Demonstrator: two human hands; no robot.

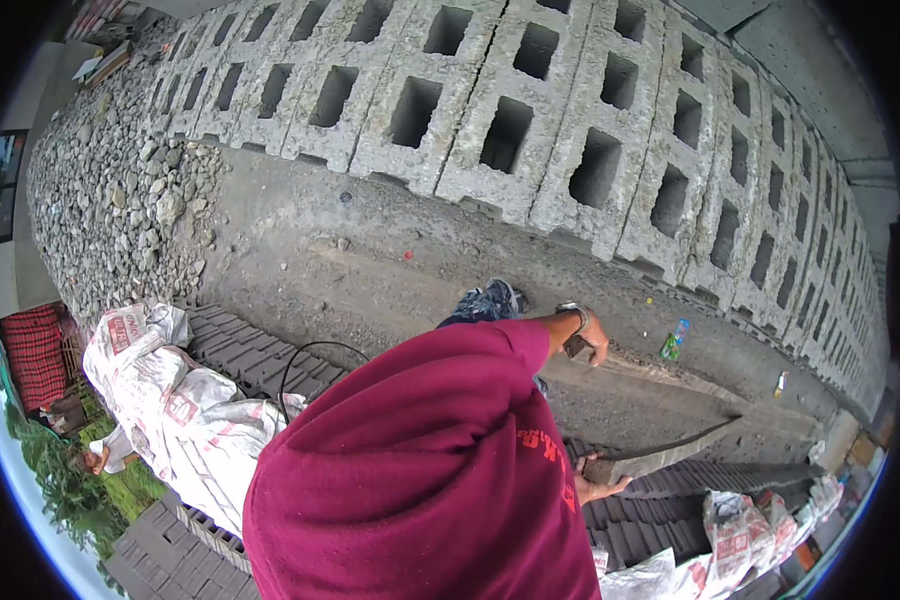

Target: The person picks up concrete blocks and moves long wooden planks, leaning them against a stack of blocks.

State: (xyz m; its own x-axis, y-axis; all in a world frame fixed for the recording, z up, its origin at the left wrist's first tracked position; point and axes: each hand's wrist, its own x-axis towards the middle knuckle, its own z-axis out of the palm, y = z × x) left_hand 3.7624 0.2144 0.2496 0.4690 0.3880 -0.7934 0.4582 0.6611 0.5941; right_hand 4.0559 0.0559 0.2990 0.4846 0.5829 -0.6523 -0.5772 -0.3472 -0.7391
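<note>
I wear a maroon shirt, and both arms reach toward the right of the head view. My left hand (595, 340), with a band at the wrist, is closed around the end of a long wooden beam (672, 374). Lower in the picture my right hand (592, 489) is closed around the end of a second wooden beam (670, 457). Away from me the beams draw together and meet in a narrow point. Whether they belong to one larger thing I cannot tell. One shoe (507, 293) stands on the grey ground.
Stacked hollow concrete blocks (530, 130) form a long wall along the top and right. Gravel (120, 200) is heaped at the left. Rows of dark grey pavers (245, 340) and white sacks (185, 400) line the lower side. A plastic bottle (673, 340) lies near the blocks.
</note>
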